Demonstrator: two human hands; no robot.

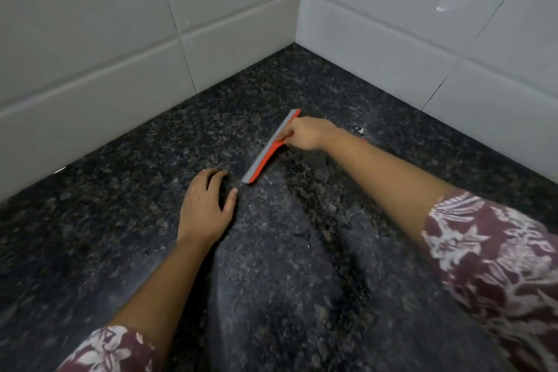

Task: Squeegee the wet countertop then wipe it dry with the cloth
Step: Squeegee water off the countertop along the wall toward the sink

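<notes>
A dark speckled granite countertop (126, 220) fills the lower view, with wet streaks and water patches running down its middle. An orange squeegee (262, 160) with a grey rubber blade lies with its blade edge on the stone near the corner. My right hand (308, 136) is closed around its handle, which the hand hides. My left hand (205, 205) rests flat on the counter, fingers spread, just left of the blade's near end. No cloth is in view.
White tiled walls (90, 54) meet in a corner (299, 39) behind the counter and bound it on the left and right. A small puddle glints (359, 130) beyond my right wrist. Floral maroon sleeves cover both upper arms.
</notes>
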